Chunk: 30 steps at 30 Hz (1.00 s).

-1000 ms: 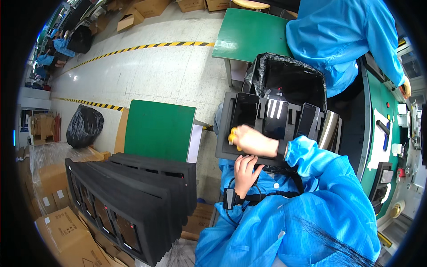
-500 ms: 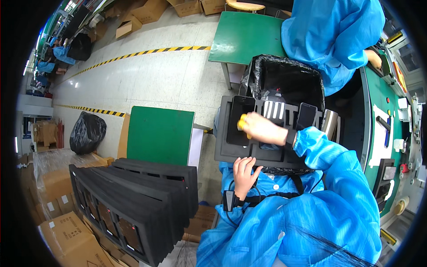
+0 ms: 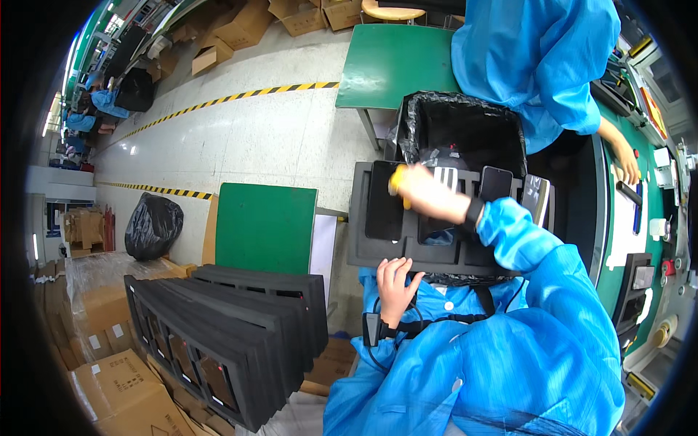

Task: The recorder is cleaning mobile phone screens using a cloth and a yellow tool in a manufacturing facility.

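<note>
A black foam tray (image 3: 361, 251) lies in front of me, with flat dark devices in its slots. My right hand (image 3: 429, 195), slightly blurred, is closed around a small yellow object (image 3: 398, 179); its exact kind is hidden. It is over the black phone-like panel (image 3: 382, 211) in the tray's left slot. My left hand (image 3: 396, 289) lies on the tray's near edge, fingers stretched and thumb apart. Farther right in the tray are a dark-screened phone (image 3: 496, 183) and a shiny silver-edged device (image 3: 534, 198). My right arm and hand partly cover the middle slots.
Beyond the tray stands a bin lined with a black bag (image 3: 465, 109). A co-worker's blue sleeve (image 3: 538, 73) is at the far right, by a green bench. Stacked black foam trays (image 3: 240, 327) stand at left, near a green table (image 3: 267, 229) and cardboard boxes (image 3: 127, 385).
My right hand has moved slightly away from me with the yellow object, over the panel's upper right. My left hand stays on the tray edge. The co-worker's hand has come down onto the bench.
</note>
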Motion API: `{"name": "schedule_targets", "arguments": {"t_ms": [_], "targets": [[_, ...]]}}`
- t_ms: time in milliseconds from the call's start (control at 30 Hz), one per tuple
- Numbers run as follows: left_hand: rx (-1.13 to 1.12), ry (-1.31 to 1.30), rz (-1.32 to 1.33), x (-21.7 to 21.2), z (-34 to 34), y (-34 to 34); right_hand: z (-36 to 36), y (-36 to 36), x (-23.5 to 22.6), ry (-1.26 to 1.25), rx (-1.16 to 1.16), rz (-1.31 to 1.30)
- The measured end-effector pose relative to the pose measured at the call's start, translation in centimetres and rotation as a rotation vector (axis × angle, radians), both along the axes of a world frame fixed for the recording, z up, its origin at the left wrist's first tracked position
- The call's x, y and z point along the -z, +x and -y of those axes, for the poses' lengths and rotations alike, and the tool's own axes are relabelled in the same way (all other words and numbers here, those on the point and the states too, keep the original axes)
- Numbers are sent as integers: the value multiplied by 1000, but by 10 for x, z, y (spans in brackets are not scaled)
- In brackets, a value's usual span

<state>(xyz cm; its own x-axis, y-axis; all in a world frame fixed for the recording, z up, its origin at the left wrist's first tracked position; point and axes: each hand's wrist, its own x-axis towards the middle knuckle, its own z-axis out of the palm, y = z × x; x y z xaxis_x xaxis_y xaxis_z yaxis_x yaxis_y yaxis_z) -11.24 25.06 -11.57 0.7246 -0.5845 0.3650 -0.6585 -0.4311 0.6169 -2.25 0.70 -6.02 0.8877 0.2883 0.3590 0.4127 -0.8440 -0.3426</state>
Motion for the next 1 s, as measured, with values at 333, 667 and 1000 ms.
{"name": "schedule_targets", "arguments": {"t_ms": [333, 667, 1000], "targets": [[66, 128, 64, -30, 23, -5, 121, -95, -55, 540, 727, 142], [851, 144, 26, -46, 140, -45, 142, -266, -18, 509, 1087, 83], [856, 220, -147, -27, 148, -55, 169, -244, 11, 4, 690, -87]]}}
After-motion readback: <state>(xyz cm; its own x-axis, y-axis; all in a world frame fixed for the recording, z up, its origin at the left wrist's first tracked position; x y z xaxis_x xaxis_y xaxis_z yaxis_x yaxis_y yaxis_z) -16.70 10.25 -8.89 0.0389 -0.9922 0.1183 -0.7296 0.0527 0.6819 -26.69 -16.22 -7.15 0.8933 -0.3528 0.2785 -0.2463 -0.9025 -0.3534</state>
